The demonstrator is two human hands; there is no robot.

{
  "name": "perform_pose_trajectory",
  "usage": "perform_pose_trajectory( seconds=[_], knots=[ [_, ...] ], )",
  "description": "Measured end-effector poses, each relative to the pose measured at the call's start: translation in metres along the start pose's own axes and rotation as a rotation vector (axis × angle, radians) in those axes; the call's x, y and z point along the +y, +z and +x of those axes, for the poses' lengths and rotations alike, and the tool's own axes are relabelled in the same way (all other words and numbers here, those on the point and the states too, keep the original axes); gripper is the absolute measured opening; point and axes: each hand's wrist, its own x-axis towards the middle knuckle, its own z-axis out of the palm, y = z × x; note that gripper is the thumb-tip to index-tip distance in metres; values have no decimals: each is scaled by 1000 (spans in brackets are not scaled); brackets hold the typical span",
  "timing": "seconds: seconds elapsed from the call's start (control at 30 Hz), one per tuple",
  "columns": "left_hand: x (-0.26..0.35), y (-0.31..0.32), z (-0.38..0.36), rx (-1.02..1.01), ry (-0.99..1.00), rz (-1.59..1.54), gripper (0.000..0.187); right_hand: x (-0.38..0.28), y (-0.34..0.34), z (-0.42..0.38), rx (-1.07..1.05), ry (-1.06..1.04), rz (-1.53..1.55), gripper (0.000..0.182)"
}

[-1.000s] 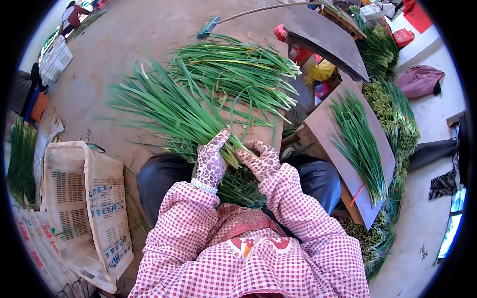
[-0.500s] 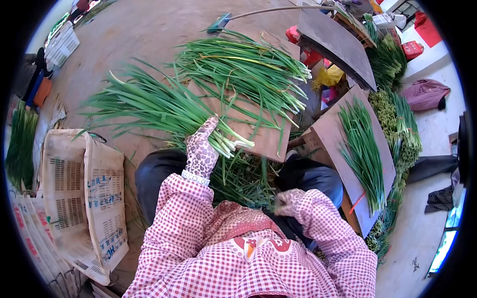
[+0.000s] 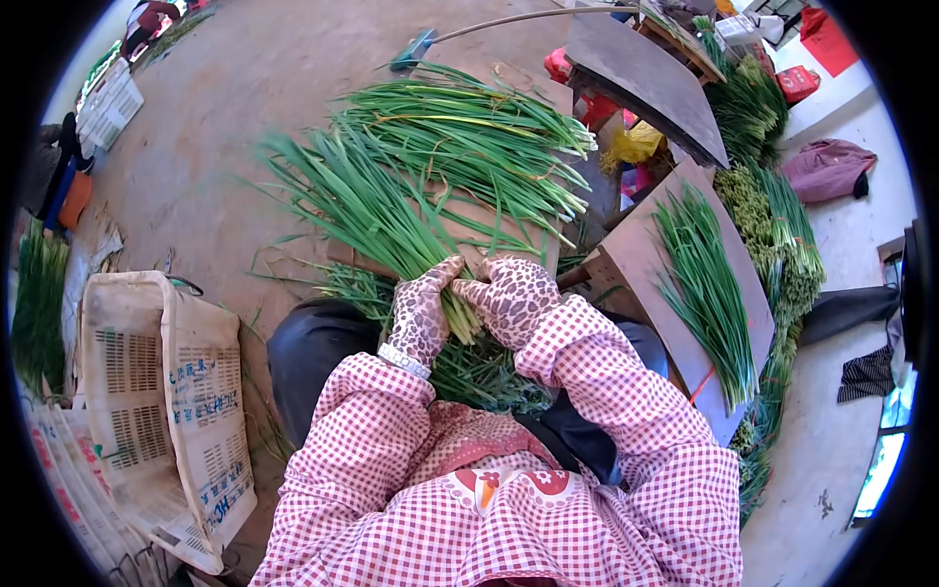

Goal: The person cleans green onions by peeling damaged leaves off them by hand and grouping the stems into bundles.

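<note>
In leopard-print gloves, both my hands meet in front of my lap at the stem end of a bunch of garlic chives (image 3: 377, 205). My left hand (image 3: 421, 311) is closed round the pale stems from the left. Against the stems from the right, my right hand (image 3: 514, 298) is closed with its thumb and fingers pinching there; some fingertips are hidden. The green leaves fan out up and to the left. Just beyond lies a larger pile of garlic chives (image 3: 469, 137) on a low wooden board (image 3: 543, 256), white ends to the right.
On the right, a slanted board (image 3: 626, 230) bears a tied chive bundle (image 3: 706, 284). A white plastic crate (image 3: 205, 391) stands at the left. Loose leaves (image 3: 489, 377) litter the ground between my knees. A broom (image 3: 416, 49) lies beyond the pile. Another person (image 3: 147, 24) is far back left.
My right hand has come up from beside my lap to the stems. My left hand has drawn the bunch toward me and slightly right, and its leaves now point more upward.
</note>
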Motion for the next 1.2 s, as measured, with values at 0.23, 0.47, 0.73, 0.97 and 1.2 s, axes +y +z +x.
perform_pose_trajectory(
  seconds=[0.23, 0.47, 0.73, 0.97, 1.2],
  knots=[
    [9, -5, 0, 8, -22, 63, 22, 22, -5, -23, -94, -484, -14, 23],
    [11, -10, -2, 10, 10, 20, 19, 68, -30, -94, -884, -213, 95, 39],
    [10, 11, -14, -12, 19, -27, 18, 51, 16, -37, -161, -56, 877, 64],
    [6, 9, -7, 2, -24, -228, 18, 32, 65, -27, 131, 58, 1114, 30],
    [19, 4, -8, -39, -35, -137, 21, 70, 42, -76, -251, -371, 457, 13]
  ],
)
